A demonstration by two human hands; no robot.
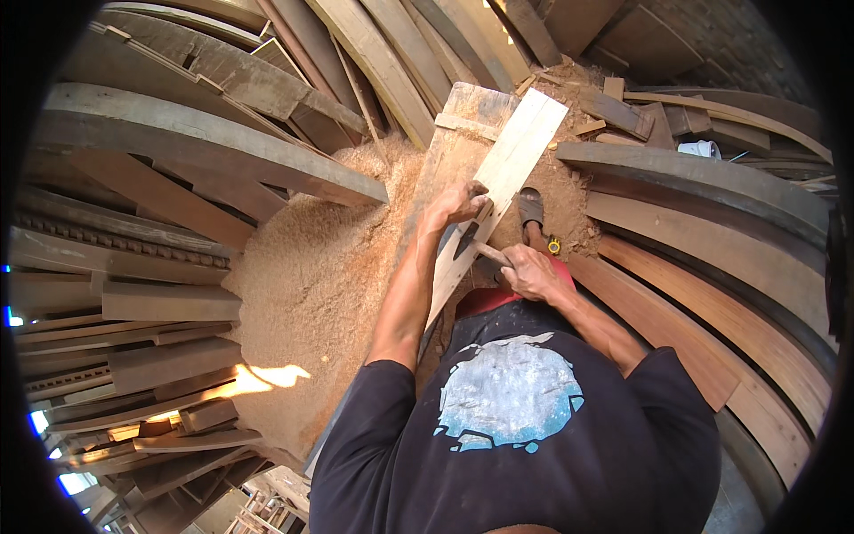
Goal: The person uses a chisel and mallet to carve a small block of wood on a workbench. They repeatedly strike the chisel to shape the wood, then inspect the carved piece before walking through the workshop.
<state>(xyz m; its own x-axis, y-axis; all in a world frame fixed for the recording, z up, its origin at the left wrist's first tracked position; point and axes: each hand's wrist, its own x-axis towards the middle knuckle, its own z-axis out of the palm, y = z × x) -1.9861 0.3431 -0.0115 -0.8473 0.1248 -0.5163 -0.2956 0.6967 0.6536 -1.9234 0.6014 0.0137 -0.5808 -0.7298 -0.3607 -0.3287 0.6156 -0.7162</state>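
Note:
A long pale plank (525, 138) lies lengthwise on a worn wooden bench (445, 160) in front of me. My left hand (460, 203) rests on the plank with its fingers curled. A short piece shows beside those fingers, too small to name, and what they grip is mostly hidden. In my right hand (532, 272) I hold a hammer (492, 254) by its wooden handle. The hammer's dark head is over the plank, just nearer to me than my left hand; whether it touches the wood I cannot tell.
Sawdust (311, 285) covers the floor left of the bench. Boards and curved timbers (205, 133) lean on the left, with more timbers (712, 187) on the right. A yellow tape measure (554, 245) is beside my sandalled foot (531, 206). Farther right sits a white container (700, 149).

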